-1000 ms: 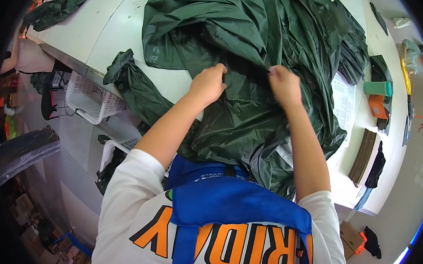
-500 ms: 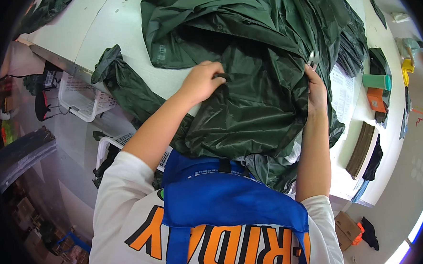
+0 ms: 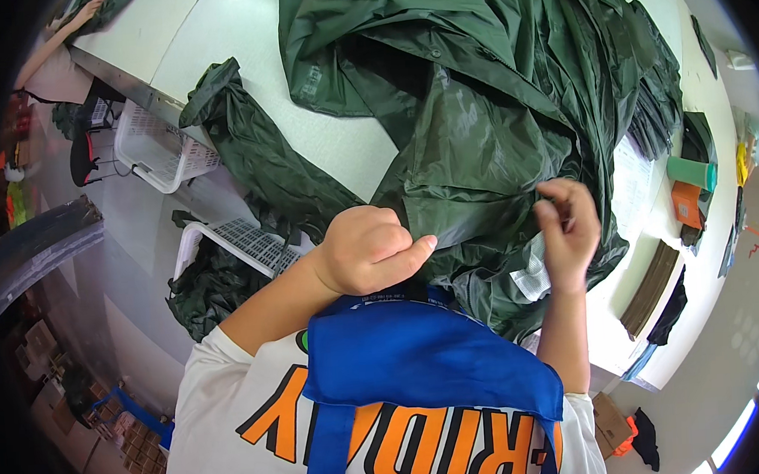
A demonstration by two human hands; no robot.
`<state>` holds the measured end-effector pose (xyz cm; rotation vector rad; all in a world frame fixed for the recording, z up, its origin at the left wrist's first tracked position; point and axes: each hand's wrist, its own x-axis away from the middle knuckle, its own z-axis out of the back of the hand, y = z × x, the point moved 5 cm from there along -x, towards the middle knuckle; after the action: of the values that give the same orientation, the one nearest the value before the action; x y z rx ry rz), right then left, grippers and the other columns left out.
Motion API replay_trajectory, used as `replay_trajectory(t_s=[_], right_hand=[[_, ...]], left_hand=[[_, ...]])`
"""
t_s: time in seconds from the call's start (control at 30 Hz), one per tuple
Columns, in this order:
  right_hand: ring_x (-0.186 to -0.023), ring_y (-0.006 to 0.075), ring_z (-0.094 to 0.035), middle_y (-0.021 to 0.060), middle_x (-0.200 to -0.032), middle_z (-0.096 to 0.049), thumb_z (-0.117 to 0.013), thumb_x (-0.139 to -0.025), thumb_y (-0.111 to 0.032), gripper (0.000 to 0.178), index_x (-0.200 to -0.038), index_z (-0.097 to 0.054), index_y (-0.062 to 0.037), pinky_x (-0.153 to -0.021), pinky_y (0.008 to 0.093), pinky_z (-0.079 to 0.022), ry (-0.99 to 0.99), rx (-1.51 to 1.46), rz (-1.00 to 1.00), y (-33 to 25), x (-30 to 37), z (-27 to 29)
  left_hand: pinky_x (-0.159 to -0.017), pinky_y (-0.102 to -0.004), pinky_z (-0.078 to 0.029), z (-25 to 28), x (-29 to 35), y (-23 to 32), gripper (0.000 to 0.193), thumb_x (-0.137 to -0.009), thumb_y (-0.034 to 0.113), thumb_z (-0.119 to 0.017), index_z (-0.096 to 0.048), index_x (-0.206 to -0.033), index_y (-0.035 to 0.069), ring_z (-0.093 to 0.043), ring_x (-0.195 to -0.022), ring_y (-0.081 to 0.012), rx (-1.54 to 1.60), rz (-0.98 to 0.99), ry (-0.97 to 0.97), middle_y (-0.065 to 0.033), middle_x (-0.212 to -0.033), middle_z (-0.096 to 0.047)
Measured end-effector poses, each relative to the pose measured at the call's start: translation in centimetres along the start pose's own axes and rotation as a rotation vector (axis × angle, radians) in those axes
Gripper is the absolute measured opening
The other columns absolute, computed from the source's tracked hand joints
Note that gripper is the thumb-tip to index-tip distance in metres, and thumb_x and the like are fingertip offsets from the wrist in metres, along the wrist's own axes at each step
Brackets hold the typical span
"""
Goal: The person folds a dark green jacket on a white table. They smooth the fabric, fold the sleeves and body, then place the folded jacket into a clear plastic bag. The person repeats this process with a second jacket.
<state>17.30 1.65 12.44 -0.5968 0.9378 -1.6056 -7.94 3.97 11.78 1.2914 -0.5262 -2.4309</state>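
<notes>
A dark green, shiny garment (image 3: 470, 159) with a snap button lies bunched across the table in front of me. My left hand (image 3: 372, 250) is closed in a fist at its near edge, thumb pointing right, gripping the green cloth. To the right, my right hand (image 3: 571, 231) is raised over the near right part of the garment with its fingers curled in. Something small may be tucked in that palm; I cannot make it out. A white label (image 3: 531, 272) shows on the cloth just left of my right wrist.
White baskets (image 3: 165, 154) stand left of the table (image 3: 197, 40), the nearer one holding dark cloth. A green roll (image 3: 692, 172), an orange item (image 3: 685, 204) and brown strips (image 3: 651, 287) lie on the right. Another person's arm (image 3: 60, 43) reaches in at the far left.
Both hands have come nearer to my body, and the cloth between them has been drawn along and refolded. The silvery metal tool tip seen by my right hand no longer shows.
</notes>
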Motion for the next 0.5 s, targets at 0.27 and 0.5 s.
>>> replay_trajectory(t_s=[0.27,0.5], right_hand=[[-0.086,0.0217,-0.060,0.0150,-0.110,-0.060,-0.071,-0.077,-0.004,0.017,-0.093,-0.066,-0.0023,-0.070,0.0288,-0.047,0.134,0.181,0.094,2.7,1.0,-0.7],[-0.075,0.0063,-0.053,-0.0017,-0.081,-0.061,-0.067,-0.082,-0.005,0.014,-0.094,-0.065,0.0019,-0.071,0.0209,-0.042,0.012,-0.219,-0.488,8.2,-0.2,-1.4]], left_hand=[[-0.081,-0.0422,-0.050,0.9,-1.2,-1.2,0.022,-0.068,-0.002,-0.071,-0.057,-0.082,0.007,-0.060,-0.105,-0.0311,0.065,0.150,-0.055,-0.0125,-0.112,-0.061],[-0.072,-0.0284,-0.051,-0.2,3.0,-8.5,0.023,-0.093,0.017,-0.058,-0.053,-0.109,0.002,-0.064,-0.084,-0.0171,0.790,0.976,-0.585,-0.0077,-0.090,-0.064]])
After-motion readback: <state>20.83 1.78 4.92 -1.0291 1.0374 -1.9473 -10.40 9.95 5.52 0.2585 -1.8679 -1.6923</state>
